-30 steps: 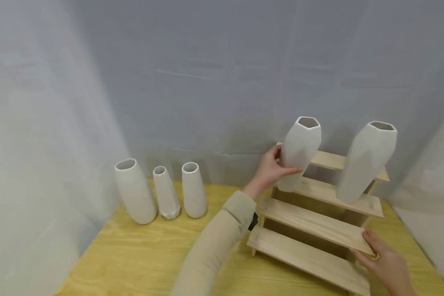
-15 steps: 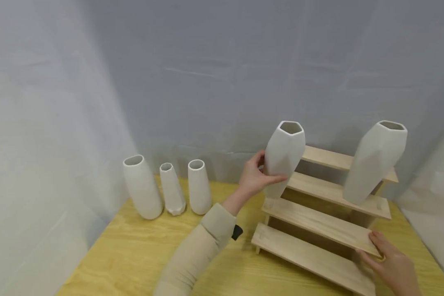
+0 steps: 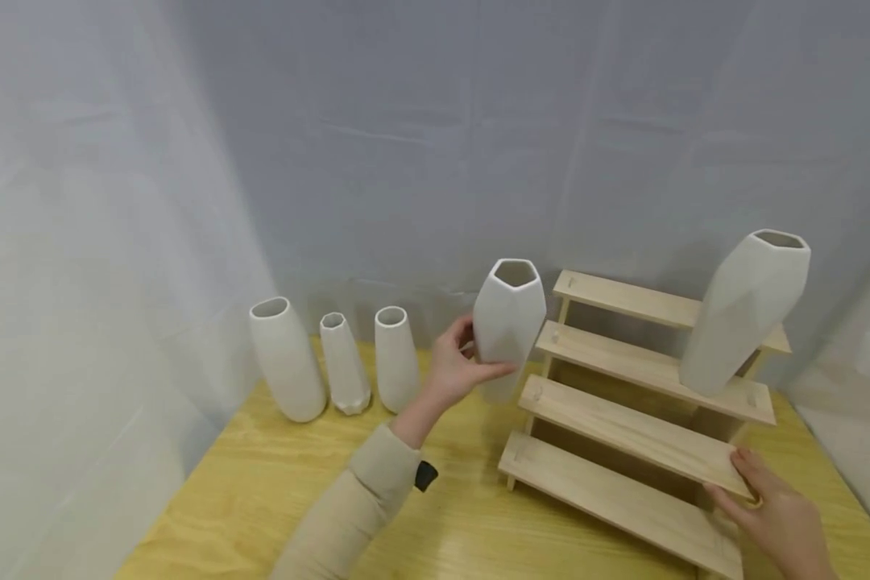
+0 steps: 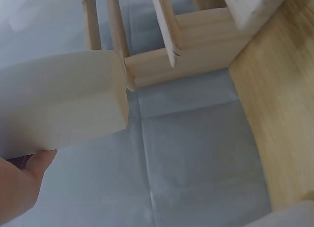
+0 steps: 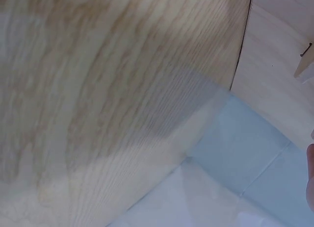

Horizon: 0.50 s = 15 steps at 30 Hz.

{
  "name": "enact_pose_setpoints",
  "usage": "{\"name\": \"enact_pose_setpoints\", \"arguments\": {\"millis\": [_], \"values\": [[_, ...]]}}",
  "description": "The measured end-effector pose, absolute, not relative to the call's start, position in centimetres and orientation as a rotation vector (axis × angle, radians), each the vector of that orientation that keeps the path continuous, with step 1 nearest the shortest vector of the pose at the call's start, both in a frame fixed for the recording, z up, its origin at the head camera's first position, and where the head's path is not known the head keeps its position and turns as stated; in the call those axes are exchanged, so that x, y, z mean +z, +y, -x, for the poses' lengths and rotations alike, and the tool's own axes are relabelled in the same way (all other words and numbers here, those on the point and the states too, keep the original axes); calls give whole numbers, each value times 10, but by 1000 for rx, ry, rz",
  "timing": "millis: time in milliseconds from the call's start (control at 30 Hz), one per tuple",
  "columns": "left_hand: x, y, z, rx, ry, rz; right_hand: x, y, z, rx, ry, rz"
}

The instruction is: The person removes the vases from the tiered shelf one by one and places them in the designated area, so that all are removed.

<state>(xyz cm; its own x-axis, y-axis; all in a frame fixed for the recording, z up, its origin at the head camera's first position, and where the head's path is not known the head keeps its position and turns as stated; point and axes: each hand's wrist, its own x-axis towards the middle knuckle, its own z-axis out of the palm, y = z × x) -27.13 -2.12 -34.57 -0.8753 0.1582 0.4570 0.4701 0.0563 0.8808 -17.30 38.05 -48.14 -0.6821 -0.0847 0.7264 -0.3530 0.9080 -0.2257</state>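
My left hand (image 3: 455, 369) grips a white faceted vase (image 3: 509, 322) with a five-sided mouth, thumb across its front. In the left wrist view the vase (image 4: 64, 102) is held above the table, its base beside the end of the stepped wooden shelf stand (image 4: 196, 45). My right hand (image 3: 776, 507) pinches the right end of the second step from the bottom of the shelf stand (image 3: 631, 431), thumb at the front edge. Only a sliver of a finger (image 5: 310, 178) shows in the right wrist view. A second faceted vase (image 3: 743, 310) stands on the stand's right side.
Left of the stand, a wide oval-mouthed vase (image 3: 286, 362), a slim ridged vase (image 3: 345, 366) and a round-mouthed vase (image 3: 396, 358) stand in a row on the yellow wooden table (image 3: 261, 483). Grey sheeting (image 3: 406, 161) hangs behind, with pale sheeting at both sides.
My left hand has carried the faceted vase leftward off the stand to the space beside it. My right hand keeps its hold on the step; the head view has shifted slightly.
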Motion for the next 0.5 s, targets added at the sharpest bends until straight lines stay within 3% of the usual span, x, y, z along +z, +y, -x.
{"name": "enact_pose_setpoints", "arguments": {"millis": [500], "values": [[-378, -80, 257, -1855, -2084, 460, -464, 369, 164, 465, -2426, -248]]}}
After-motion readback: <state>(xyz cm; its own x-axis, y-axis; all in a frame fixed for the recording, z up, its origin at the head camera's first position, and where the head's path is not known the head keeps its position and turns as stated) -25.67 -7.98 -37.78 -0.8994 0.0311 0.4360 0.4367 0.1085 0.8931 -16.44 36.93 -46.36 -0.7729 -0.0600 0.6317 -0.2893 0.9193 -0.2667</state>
